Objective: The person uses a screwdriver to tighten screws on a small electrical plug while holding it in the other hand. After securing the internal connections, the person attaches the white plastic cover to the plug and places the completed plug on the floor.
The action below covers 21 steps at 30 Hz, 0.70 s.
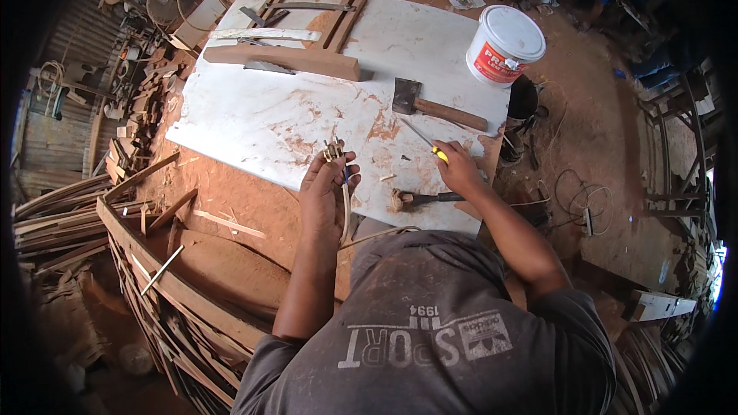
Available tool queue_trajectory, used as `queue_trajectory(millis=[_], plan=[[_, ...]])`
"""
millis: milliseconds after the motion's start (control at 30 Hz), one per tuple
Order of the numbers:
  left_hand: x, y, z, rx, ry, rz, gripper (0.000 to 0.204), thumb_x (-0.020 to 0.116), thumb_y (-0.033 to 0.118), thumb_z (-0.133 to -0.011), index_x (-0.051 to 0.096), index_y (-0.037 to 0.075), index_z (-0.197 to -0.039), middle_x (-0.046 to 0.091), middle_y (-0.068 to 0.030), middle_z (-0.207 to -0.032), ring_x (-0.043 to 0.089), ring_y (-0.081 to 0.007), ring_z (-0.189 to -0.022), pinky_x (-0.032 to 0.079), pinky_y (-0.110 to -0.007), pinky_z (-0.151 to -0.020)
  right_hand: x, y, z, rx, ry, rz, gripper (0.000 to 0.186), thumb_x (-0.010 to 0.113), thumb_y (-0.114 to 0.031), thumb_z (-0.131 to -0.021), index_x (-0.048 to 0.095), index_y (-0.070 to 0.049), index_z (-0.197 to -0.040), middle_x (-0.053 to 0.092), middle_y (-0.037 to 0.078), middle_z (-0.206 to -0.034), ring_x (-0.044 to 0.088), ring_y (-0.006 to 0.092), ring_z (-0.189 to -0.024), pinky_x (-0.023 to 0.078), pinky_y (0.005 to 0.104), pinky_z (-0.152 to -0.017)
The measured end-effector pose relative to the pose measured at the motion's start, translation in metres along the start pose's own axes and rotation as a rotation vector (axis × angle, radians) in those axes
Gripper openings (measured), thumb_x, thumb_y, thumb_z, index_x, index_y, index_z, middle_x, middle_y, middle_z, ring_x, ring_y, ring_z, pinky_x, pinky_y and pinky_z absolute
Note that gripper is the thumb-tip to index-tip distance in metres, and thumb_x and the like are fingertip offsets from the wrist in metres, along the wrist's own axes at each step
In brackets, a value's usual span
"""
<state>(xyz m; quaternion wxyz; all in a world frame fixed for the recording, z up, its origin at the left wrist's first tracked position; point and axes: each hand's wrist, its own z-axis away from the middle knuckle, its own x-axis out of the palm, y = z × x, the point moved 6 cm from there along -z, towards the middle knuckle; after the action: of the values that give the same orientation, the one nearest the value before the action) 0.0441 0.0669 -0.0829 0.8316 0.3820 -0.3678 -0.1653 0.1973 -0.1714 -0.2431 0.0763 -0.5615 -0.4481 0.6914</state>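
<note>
Cable (346,206), soft and perhaps getting in the way, is trailing below our left hand (326,177), whose fingers are pinching a plug (334,151) above the table (254,107); we are judging it light, hard, best held by its body; our right hand (459,169) is gripping a screwdriver (436,151); beyond, a hammer (424,105), beam (280,61) and tub (501,50) are resting.

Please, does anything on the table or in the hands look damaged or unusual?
Yes. The plug in the left hand looks uncovered: bare metal and a blue wire show, where a casing would normally hide them. The white tabletop also has reddish-brown smears, and its left edge looks ragged.
</note>
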Motion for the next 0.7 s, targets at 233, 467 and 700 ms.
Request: queue_trajectory(millis=[233, 467, 700], plan=[[0.000, 0.014, 0.005, 0.074, -0.017, -0.005, 0.024, 0.061, 0.006, -0.097, 0.058, -0.001, -0.120, 0.070, -0.0149, -0.106, 0.068, -0.0192, -0.091, 0.060, -0.030, -0.080, -0.001, -0.030, -0.012, -0.075, 0.080, 0.095, 0.040, 0.067, -0.014, -0.089, 0.063, -0.009, -0.129, 0.062, 0.015, -0.124, 0.053, 0.0381, -0.119, 0.045, 0.0477, -0.103], [0.011, 0.017, 0.017, 0.045, -0.128, 0.098, 0.038, 0.052, 0.015, -0.103, 0.051, -0.004, -0.136, 0.066, -0.0177, -0.114, 0.067, -0.0207, -0.094, 0.059, -0.032, -0.086, 0.018, -0.067, -0.020, -0.121, -0.087, -0.103, 0.025, 0.067, -0.015, -0.091, 0.070, -0.004, -0.113, 0.067, 0.018, -0.112, 0.064, 0.0389, -0.106, 0.050, 0.0455, -0.095], [0.005, 0.038, 0.029, 0.135, -0.250, 0.185, 0.046, 0.053, 0.012, -0.102, 0.045, 0.000, -0.146, 0.063, -0.0196, -0.120, 0.067, -0.0217, -0.099, 0.060, -0.034, -0.084, 0.055, -0.053, -0.036, -0.216, -0.105, 0.054, 0.026, 0.068, -0.015, -0.091, 0.072, -0.003, -0.113, 0.068, 0.019, -0.105, 0.066, 0.0380, -0.102, 0.052, 0.0446, -0.092]])
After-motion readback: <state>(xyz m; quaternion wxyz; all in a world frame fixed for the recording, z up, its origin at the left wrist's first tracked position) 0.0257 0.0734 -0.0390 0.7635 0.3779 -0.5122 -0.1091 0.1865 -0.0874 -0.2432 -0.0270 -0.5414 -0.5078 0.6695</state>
